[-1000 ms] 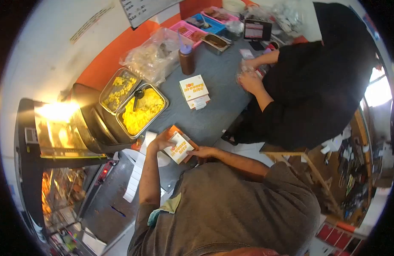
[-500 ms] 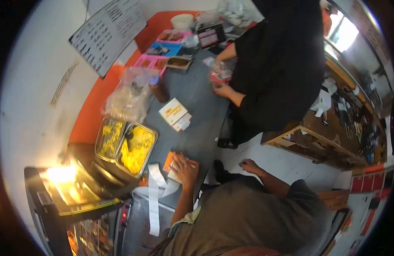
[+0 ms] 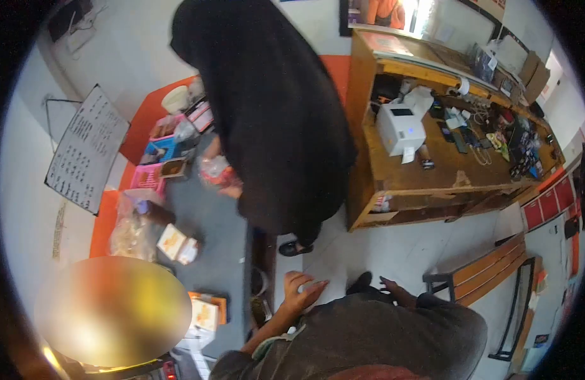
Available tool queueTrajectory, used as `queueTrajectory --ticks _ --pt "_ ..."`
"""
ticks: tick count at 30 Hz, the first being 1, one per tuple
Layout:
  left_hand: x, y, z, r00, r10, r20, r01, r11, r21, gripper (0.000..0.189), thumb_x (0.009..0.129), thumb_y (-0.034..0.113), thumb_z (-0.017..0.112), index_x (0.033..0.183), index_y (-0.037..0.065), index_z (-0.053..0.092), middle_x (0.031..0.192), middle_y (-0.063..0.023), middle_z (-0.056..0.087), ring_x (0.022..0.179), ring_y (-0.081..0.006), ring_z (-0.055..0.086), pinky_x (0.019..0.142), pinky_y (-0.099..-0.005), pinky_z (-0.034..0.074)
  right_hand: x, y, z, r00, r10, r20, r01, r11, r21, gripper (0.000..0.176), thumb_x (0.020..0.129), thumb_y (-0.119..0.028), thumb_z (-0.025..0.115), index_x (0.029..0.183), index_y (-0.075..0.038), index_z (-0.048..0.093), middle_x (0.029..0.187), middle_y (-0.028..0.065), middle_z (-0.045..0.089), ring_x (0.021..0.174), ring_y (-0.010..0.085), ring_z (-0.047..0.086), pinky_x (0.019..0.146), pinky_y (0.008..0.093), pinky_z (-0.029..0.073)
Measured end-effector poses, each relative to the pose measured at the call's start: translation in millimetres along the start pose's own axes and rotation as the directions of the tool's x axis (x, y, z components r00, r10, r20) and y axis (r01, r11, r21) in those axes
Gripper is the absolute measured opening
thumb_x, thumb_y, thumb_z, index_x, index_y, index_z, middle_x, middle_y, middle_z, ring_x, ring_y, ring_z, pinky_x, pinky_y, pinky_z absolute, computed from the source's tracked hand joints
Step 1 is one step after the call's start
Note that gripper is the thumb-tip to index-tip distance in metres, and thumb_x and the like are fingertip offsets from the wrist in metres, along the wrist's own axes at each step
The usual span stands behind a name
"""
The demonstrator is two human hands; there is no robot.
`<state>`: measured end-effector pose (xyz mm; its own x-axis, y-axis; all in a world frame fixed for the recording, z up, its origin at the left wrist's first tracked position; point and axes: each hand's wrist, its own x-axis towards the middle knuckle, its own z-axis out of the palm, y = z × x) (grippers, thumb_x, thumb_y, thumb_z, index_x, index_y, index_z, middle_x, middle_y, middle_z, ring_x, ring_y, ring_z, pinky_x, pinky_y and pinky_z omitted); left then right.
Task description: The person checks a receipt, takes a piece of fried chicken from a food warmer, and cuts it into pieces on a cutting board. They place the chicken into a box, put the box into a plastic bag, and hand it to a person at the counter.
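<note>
My left hand (image 3: 303, 292) is raised off the counter, over the floor by its edge, with fingers bent but apart and nothing visible in them. To the right, my right hand (image 3: 397, 292) hangs in the air in front of my body, fingers loosely spread. Nearest to my left hand on the counter is a white and orange box (image 3: 205, 315), with a white paper strip (image 3: 200, 362) beside it. Further up the dark counter (image 3: 219, 253) stands another white box (image 3: 173, 243) with orange print.
A person in black (image 3: 276, 114) at the counter handles a clear bag with red contents (image 3: 216, 172). Pink baskets (image 3: 148, 177) and a metal tray (image 3: 174, 167) line the wall. A wooden desk (image 3: 432, 183) carries a label printer (image 3: 400, 130). A wooden bench (image 3: 489, 269) stands right.
My left hand has lifted off the orange and white box and moved right, away from the counter. My view has swung right, showing more of the desk; a blurred patch covers the food trays.
</note>
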<state>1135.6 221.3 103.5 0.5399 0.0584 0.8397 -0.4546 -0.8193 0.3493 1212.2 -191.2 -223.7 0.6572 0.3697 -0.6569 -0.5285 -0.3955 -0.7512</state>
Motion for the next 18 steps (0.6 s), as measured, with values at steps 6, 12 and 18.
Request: queueTrajectory --ticks 6,12,18 --pt "139 17 205 0.999 -0.029 0.021 0.033 0.975 -0.221 0.036 0.063 0.018 0.083 0.092 0.014 0.063 0.101 -0.0073 0.056 0.096 -0.0266 0.053 0.082 -0.0407 0.041 70 -175 -114 0.887 0.072 -0.456 0.034 0.975 0.221 0.054 0.092 -0.046 0.049 0.114 0.003 0.058 0.097 0.0167 0.064 0.096 0.0245 0.059 0.085 0.0361 0.048" --pt "305 -33 308 0.953 -0.242 -0.18 0.18 0.936 -0.303 0.032 0.071 0.01 0.073 0.099 0.006 0.06 0.106 -0.0129 0.054 0.1 -0.0309 0.05 0.087 -0.0398 0.039 108 -403 -212 0.192 -0.686 -0.701 0.706 0.593 -0.388 0.04 0.085 -0.027 0.067 0.111 0.002 0.057 0.108 0.0154 0.059 0.109 0.0274 0.05 0.1 0.0385 0.034" --pt "423 -195 428 0.7 -0.648 -0.302 0.347 0.677 -0.649 0.023 0.087 0.017 0.061 0.103 0.002 0.055 0.103 -0.012 0.054 0.097 -0.0222 0.051 0.086 -0.0334 0.04 135 -660 -267 -0.139 -0.936 -0.325 0.358 0.258 -0.897 0.032 0.087 -0.027 0.062 0.111 -0.005 0.058 0.12 0.0162 0.055 0.116 0.0341 0.047 0.103 0.0458 0.029"
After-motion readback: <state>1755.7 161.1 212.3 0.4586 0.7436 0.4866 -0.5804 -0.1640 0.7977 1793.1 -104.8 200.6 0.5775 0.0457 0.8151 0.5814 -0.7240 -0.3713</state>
